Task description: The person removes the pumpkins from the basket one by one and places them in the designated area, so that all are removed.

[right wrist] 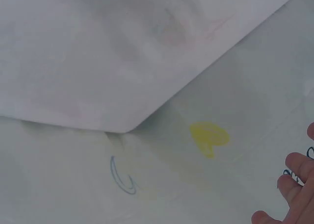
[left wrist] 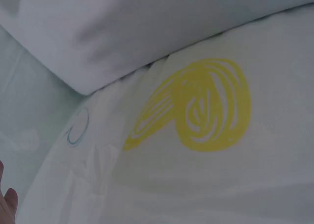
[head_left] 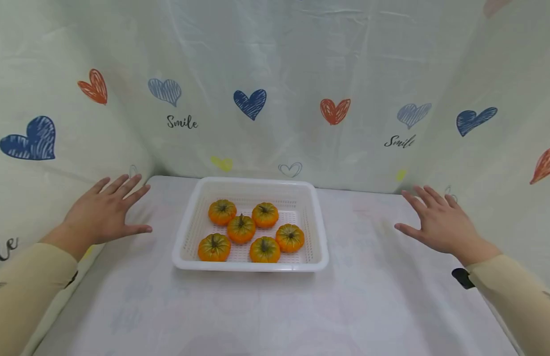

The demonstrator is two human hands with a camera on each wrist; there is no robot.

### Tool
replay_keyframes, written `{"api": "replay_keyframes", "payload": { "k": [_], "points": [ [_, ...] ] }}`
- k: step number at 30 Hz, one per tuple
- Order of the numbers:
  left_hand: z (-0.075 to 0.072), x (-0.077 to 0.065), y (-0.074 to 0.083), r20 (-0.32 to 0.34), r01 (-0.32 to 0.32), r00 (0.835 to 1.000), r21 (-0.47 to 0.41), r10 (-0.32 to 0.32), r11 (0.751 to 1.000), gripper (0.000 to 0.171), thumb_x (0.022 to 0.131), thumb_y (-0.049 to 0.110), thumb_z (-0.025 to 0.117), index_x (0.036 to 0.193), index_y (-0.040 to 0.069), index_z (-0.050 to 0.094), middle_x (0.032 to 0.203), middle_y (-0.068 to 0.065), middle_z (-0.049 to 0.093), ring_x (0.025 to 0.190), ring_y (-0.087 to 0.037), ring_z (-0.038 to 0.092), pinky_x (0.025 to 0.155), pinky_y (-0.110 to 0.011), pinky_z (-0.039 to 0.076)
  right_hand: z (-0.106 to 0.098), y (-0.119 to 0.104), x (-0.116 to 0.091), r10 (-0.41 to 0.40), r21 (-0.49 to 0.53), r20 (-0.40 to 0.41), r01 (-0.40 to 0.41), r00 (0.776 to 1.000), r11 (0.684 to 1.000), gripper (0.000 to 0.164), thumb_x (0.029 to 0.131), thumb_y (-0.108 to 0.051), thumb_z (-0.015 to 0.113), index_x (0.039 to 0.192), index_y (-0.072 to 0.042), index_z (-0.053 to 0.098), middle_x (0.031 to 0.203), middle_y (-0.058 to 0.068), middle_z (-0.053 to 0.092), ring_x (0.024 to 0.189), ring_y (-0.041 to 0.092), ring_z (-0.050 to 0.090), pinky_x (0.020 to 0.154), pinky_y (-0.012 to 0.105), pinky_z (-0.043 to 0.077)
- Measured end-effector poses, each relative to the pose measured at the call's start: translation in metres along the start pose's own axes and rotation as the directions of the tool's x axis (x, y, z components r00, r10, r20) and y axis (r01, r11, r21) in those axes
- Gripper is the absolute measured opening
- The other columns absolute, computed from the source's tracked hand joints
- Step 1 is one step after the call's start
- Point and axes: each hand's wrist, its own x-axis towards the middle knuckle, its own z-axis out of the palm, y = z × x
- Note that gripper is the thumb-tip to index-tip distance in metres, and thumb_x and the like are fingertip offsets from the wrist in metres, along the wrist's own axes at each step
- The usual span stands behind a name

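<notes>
In the head view a white plastic basket (head_left: pixel 251 266) with perforated walls stands on the table, holding several small orange pumpkins (head_left: pixel 241 229) with green-yellow tops. My left hand (head_left: pixel 106 211) is held to the left of the basket, fingers spread, touching nothing that I can see. Over on the other side, my right hand (head_left: pixel 444 222) hovers with its fingers apart, well away from the basket. Only a bit of the left fingers (left wrist: pixel 10 199) shows in the left wrist view. Several right fingers (right wrist: pixel 297 180) appear at the edge of the right wrist view.
A white cloth covers the table (head_left: pixel 266 316). Behind it and along both sides hangs a pale curtain (head_left: pixel 292 59) printed with hearts and the word Smile. The table's back edge meets this curtain just behind the basket.
</notes>
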Motion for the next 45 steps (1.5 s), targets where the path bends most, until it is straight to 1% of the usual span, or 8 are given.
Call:
{"api": "replay_keyframes", "payload": {
  "k": [5, 10, 15, 20, 28, 34, 40, 45],
  "points": [
    [-0.001, 0.003, 0.006, 0.001, 0.047, 0.999, -0.031, -0.047, 0.998, 0.109, 0.080, 0.081, 0.054, 0.153, 0.004, 0.036, 0.160, -0.025, 0.020, 0.143, -0.046, 0.022, 0.114, -0.064, 0.011, -0.002, -0.008, 0.009, -0.012, 0.001, 0.001, 0.012, 1.000, 1.000, 0.091, 0.087, -0.063, 0.064, 0.151, -0.004, 0.039, 0.154, 0.027, 0.031, 0.141, 0.048, 0.022, 0.107, 0.073, 0.018],
    [-0.002, 0.005, 0.011, 0.042, 0.116, 0.993, -0.101, -0.112, 0.988, 0.109, 0.083, 0.080, 0.051, 0.157, 0.004, 0.025, 0.162, -0.025, 0.011, 0.145, -0.047, 0.016, 0.113, -0.066, 0.010, -0.004, -0.018, 0.017, -0.019, 0.018, 0.005, 0.019, 1.000, 1.000, 0.091, 0.088, -0.063, 0.063, 0.152, -0.004, 0.038, 0.155, 0.028, 0.030, 0.142, 0.047, 0.021, 0.109, 0.071, 0.018],
    [-0.006, 0.007, 0.018, 0.046, 0.140, 0.990, -0.140, -0.135, 0.980, 0.108, 0.084, 0.079, 0.050, 0.157, 0.005, 0.024, 0.163, -0.023, 0.010, 0.146, -0.045, 0.014, 0.113, -0.066, 0.011, -0.005, -0.031, 0.026, -0.036, 0.033, -0.005, 0.036, 0.999, 0.999, 0.091, 0.089, -0.063, 0.062, 0.153, -0.005, 0.035, 0.156, 0.027, 0.029, 0.143, 0.047, 0.021, 0.110, 0.070, 0.016],
    [-0.010, 0.007, 0.026, 0.031, 0.140, 0.990, -0.182, -0.137, 0.973, 0.106, 0.085, 0.076, 0.053, 0.157, 0.004, 0.024, 0.163, -0.024, 0.012, 0.146, -0.046, 0.014, 0.114, -0.065, 0.010, -0.008, -0.045, 0.038, -0.050, 0.039, -0.007, 0.051, 0.999, 0.998, 0.091, 0.089, -0.063, 0.062, 0.155, -0.007, 0.033, 0.157, 0.026, 0.028, 0.145, 0.046, 0.020, 0.112, 0.068, 0.014],
    [-0.012, 0.010, 0.042, 0.026, 0.135, 0.991, -0.208, -0.133, 0.969, 0.106, 0.086, 0.075, 0.053, 0.158, 0.005, 0.022, 0.161, -0.026, 0.014, 0.146, -0.045, 0.015, 0.115, -0.063, 0.007, -0.016, -0.070, 0.060, -0.068, 0.078, 0.015, 0.067, 0.998, 0.995, 0.091, 0.089, -0.065, 0.060, 0.156, -0.010, 0.032, 0.159, 0.022, 0.026, 0.147, 0.043, 0.016, 0.112, 0.067, 0.015],
    [-0.012, 0.012, 0.057, -0.018, 0.088, 0.995, -0.240, -0.095, 0.967, 0.101, 0.087, 0.073, 0.055, 0.157, 0.004, 0.027, 0.161, -0.024, 0.017, 0.146, -0.043, 0.018, 0.115, -0.063, 0.012, -0.017, -0.091, 0.076, -0.092, 0.092, 0.025, 0.089, 0.995, 0.992, 0.093, 0.088, -0.069, 0.059, 0.157, -0.012, 0.031, 0.160, 0.020, 0.026, 0.147, 0.041, 0.017, 0.112, 0.067, 0.016],
    [-0.011, 0.011, 0.074, 0.005, 0.064, 0.998, -0.291, -0.065, 0.954, 0.101, 0.087, 0.073, 0.054, 0.157, 0.006, 0.027, 0.162, -0.022, 0.017, 0.146, -0.044, 0.018, 0.115, -0.062, 0.011, -0.017, -0.112, 0.090, -0.130, 0.112, 0.035, 0.125, 0.991, 0.986, 0.093, 0.087, -0.068, 0.060, 0.157, -0.015, 0.031, 0.160, 0.018, 0.027, 0.147, 0.039, 0.019, 0.113, 0.065, 0.016],
    [-0.009, 0.006, 0.086, 0.011, 0.041, 0.999, -0.323, -0.040, 0.945, 0.101, 0.087, 0.074, 0.054, 0.158, 0.007, 0.027, 0.163, -0.021, 0.017, 0.144, -0.045, 0.020, 0.115, -0.061, 0.015, -0.019, -0.124, 0.099, -0.165, 0.134, 0.027, 0.160, 0.986, 0.978, 0.093, 0.087, -0.068, 0.061, 0.158, -0.015, 0.030, 0.160, 0.017, 0.028, 0.147, 0.039, 0.021, 0.114, 0.064, 0.017]
  ]
}}
